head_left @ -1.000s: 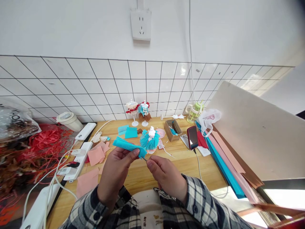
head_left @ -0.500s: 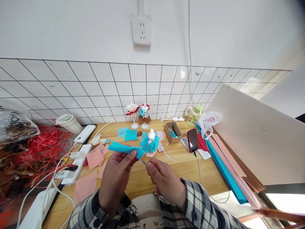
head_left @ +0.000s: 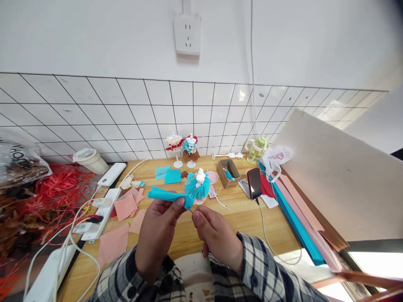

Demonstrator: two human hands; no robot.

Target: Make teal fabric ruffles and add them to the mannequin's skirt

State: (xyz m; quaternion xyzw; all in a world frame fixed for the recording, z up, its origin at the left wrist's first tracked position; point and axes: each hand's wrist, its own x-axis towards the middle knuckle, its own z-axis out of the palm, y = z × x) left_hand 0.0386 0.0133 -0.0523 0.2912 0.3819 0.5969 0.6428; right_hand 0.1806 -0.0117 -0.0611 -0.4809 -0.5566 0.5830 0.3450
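My left hand (head_left: pixel 159 230) pinches a gathered strip of turquoise crepe paper (head_left: pixel 166 195) that sticks out to the left. My right hand (head_left: pixel 214 235) is closed just to its right, its fingertips pinching a thin needle or wire (head_left: pixel 190 211) at the strip's end. Behind the hands a small doll figure in a turquoise paper skirt (head_left: pixel 198 186) stands on the wooden table (head_left: pixel 239 218). Two finished dolls on stands (head_left: pixel 184 147) are at the tiled wall.
Pink paper squares (head_left: pixel 126 207) and turquoise pieces (head_left: pixel 170 174) lie on the table. A power strip (head_left: pixel 100 212) with cables and red raffia (head_left: pixel 59 184) are at the left. A small cardboard box (head_left: pixel 229 171), a red phone (head_left: pixel 254 182), a bottle (head_left: pixel 255 150) and coloured paper sheets (head_left: pixel 299 209) are at the right.
The hands have stayed together with the strip and needle, shifting only slightly. The camera view moved a little.
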